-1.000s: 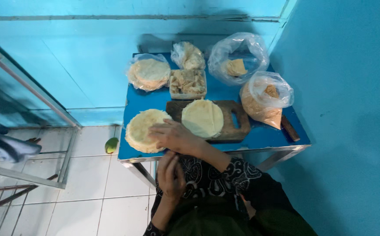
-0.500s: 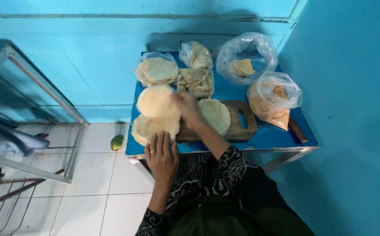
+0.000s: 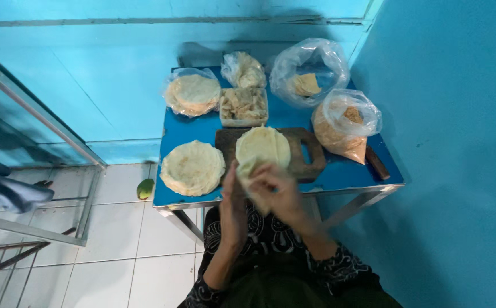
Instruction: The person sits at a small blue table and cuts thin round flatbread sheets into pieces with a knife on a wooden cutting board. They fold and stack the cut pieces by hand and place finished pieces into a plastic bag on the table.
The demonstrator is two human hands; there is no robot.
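Head view, looking down on a small blue table (image 3: 191, 134) set against a blue wall.

- Wrapper (image 3: 248, 169): thin, pale, round sheet held up over the table's near edge, between both hands. Looks light, limp and easily torn; best taken by its rim with flat fingertips, not pinched hard.
- Left hand (image 3: 232, 201): upright, fingers pressed to the wrapper's left side, grasping it.
- Right hand (image 3: 279, 191): blurred, fingers curled onto the wrapper's right side, grasping it too.
- Board (image 3: 305, 151): dark wood, middle of the near edge, bearing a stack (image 3: 264, 145) of the same sheets, just beyond the hands.
- Second stack (image 3: 192, 167): near left corner, bare on the table.
- Bagged stack (image 3: 192, 92): far left corner, in clear plastic.
- Tub (image 3: 244, 106): square, of pale pieces, behind the board.
- Small bag (image 3: 242, 68): far edge, contents unclear.
- Large bag (image 3: 310, 68): far right corner, a yellowish piece inside.
- Crumb bag (image 3: 345, 125): right edge, brown crumbs.
- Green fruit (image 3: 145, 188): on the tiled floor, left of the table.
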